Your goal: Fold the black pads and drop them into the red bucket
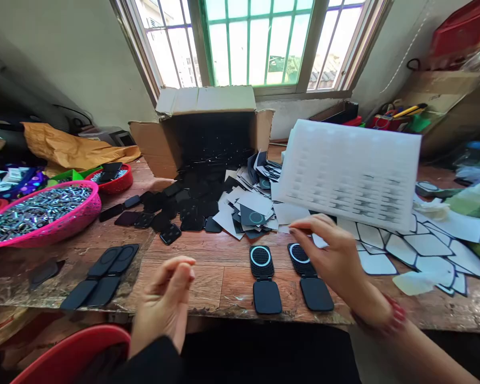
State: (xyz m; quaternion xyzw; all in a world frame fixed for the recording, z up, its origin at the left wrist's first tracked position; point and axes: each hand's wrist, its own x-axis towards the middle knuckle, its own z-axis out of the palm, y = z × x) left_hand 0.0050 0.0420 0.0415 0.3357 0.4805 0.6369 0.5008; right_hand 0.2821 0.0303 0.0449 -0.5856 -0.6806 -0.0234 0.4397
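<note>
Pink basket [96, 205] of metal parts [44, 210], black pieces [192, 210] at open cardboard box [156, 152] — carton [440, 98] marking unreadable — left hand [164, 301], right hand [338, 253] apart, fingertips pinched, contents unclear, right over folding pad [317, 294]

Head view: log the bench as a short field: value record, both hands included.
left hand: over front edge, fingers curled; contents unclear
right hand: fingertips over the right ringed device; contents unclear
front centre: that device and the left ringed device, both unfolded
behind: loose black pieces, white and dark cards, open carton
far left: pink basket, small metal parts
right: white stack, dark-edged white sheets
</note>
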